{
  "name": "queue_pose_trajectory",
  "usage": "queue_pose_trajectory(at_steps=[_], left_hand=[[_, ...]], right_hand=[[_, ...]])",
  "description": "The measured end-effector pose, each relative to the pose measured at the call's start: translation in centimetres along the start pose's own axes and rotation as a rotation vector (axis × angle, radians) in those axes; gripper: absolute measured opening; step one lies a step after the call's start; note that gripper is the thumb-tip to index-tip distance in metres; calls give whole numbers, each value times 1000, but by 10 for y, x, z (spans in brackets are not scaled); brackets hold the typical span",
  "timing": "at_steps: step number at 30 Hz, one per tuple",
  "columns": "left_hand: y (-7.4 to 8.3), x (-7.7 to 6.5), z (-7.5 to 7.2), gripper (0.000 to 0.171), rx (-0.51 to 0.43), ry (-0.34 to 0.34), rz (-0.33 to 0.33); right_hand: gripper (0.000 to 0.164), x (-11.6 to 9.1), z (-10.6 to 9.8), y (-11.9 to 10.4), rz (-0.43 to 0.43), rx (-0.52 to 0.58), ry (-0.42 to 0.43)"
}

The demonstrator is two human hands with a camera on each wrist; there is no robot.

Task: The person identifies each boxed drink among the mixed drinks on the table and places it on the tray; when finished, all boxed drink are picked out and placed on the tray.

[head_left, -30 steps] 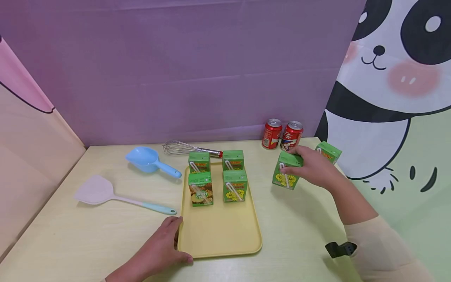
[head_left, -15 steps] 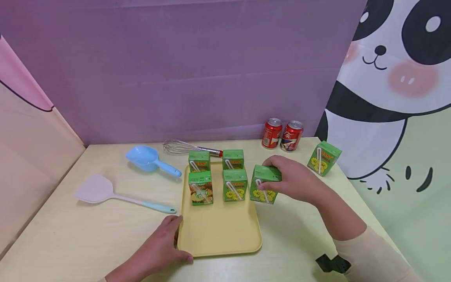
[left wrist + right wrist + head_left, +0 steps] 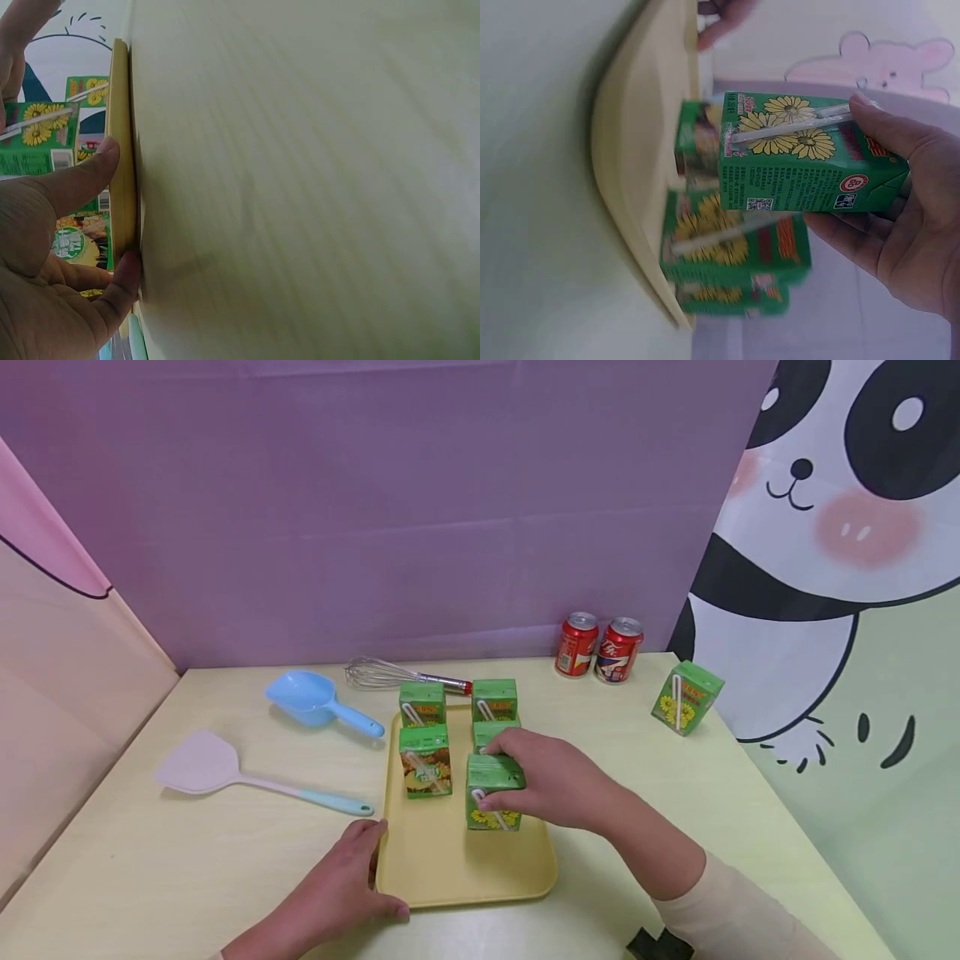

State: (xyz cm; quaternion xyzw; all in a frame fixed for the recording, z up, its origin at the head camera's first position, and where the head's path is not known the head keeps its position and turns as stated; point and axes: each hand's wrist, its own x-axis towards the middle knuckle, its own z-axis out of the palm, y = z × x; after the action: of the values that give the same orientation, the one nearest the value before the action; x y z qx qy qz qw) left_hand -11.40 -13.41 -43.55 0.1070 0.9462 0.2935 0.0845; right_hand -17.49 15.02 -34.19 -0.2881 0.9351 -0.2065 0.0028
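My right hand (image 3: pixel 551 781) holds a green drink carton (image 3: pixel 802 157) with yellow flowers and a straw, pinched between thumb and fingers. In the right wrist view its lower end hangs apart from the yellow tray (image 3: pixel 465 885). Behind it, partly covered, stands another flower carton (image 3: pixel 491 731) on the tray. To its left is a carton with a brown picture (image 3: pixel 426 764), and two more green cartons stand at the tray's far end. At the tray's near left corner, my left hand (image 3: pixel 337 881) grips the rim, thumb on the front edge and fingers along the side.
One more green carton (image 3: pixel 686 697) stands at the table's right edge. Two red cans (image 3: pixel 597 647) are at the back. A whisk (image 3: pixel 405 677), a blue scoop (image 3: pixel 318 697) and a pale spatula (image 3: pixel 202 764) lie behind and left of the tray.
My right hand has carried the carton leftward and nearer to me, from beside the cans to above the tray. My left hand stays on the tray corner.
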Motion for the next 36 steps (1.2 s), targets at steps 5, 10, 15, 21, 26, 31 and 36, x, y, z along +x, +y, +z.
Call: queue_pose_trajectory(at_steps=[5, 10, 15, 21, 26, 31, 36], left_hand=[[0, 0, 0, 113, 7, -5, -7], [1, -1, -1, 112, 7, 6, 10], [1, -1, -1, 111, 9, 18, 20], [0, -1, 0, 110, 5, 26, 31], [-1, -1, 0, 110, 8, 30, 40], [-1, -2, 0, 111, 10, 35, 42], [0, -2, 0, 111, 5, 35, 38]], right_hand=[[54, 9, 17, -17, -68, -17, -25], [60, 18, 31, -29, -84, -31, -68], [62, 27, 45, -37, -110, -52, -85], [63, 31, 57, -44, -78, -71, -118], [65, 32, 59, -45, -66, -72, -130], [66, 31, 59, -44, -61, -53, -151], [68, 30, 58, -43, -73, -35, -152]])
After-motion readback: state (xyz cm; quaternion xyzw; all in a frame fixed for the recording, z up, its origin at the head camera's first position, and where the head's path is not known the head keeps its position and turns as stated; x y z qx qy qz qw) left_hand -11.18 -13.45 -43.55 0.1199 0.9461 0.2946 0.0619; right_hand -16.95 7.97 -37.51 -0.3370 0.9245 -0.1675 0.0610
